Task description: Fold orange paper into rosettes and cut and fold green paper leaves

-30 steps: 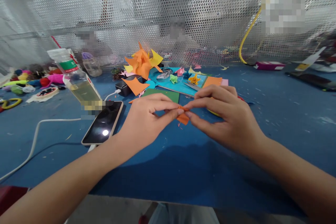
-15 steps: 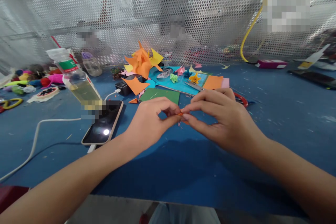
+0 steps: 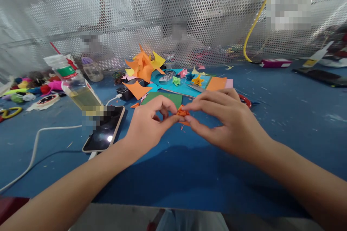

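Between my two hands is a small folded orange paper piece (image 3: 183,112), partly covered by fingertips. My left hand (image 3: 153,119) pinches its left side with thumb and forefinger. From the right, my right hand (image 3: 222,117) grips it between thumb and fingertips. Just behind the hands lies a green paper sheet (image 3: 165,98). Beyond it, small folded paper shapes, among them a green one (image 3: 176,81) and a yellow one (image 3: 197,79), rest on blue paper (image 3: 165,85). Red-handled scissors (image 3: 245,100) are partly hidden behind my right hand.
A phone (image 3: 104,130) with a white cable (image 3: 36,151) lies left of my left arm, beside a tilted bottle (image 3: 77,86). A black box (image 3: 127,92) and a large orange paper flower (image 3: 143,65) stand behind. Perforated metal sheeting (image 3: 151,7) closes off the table's back.
The orange paper piece shows more between my fingertips now, and my fingers have spread slightly around it. The whole view has shifted a little.
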